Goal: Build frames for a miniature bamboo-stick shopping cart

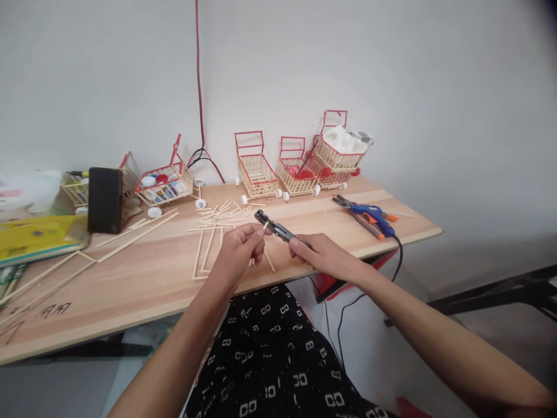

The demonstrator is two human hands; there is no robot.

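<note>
My right hand (324, 255) is closed around the handles of small dark cutting pliers (274, 226), whose jaws point up and left. My left hand (241, 247) pinches a thin wooden stick (264, 227) and holds its tip at the pliers' jaws. Both hands hover just above the near edge of the wooden table (130, 278). Under them lies a rectangular frame of glued sticks (208, 252), and a scatter of short cut sticks (220, 213) lies just beyond.
Three small stick-and-red-wire carts (256, 168) stand along the wall. Another cart (165, 183) with bottle caps sits at the left by a black phone (104, 200). A blue glue gun and orange pliers (369, 216) lie at the right. Long sticks (134, 232) and a yellow book (35, 235) lie at the left.
</note>
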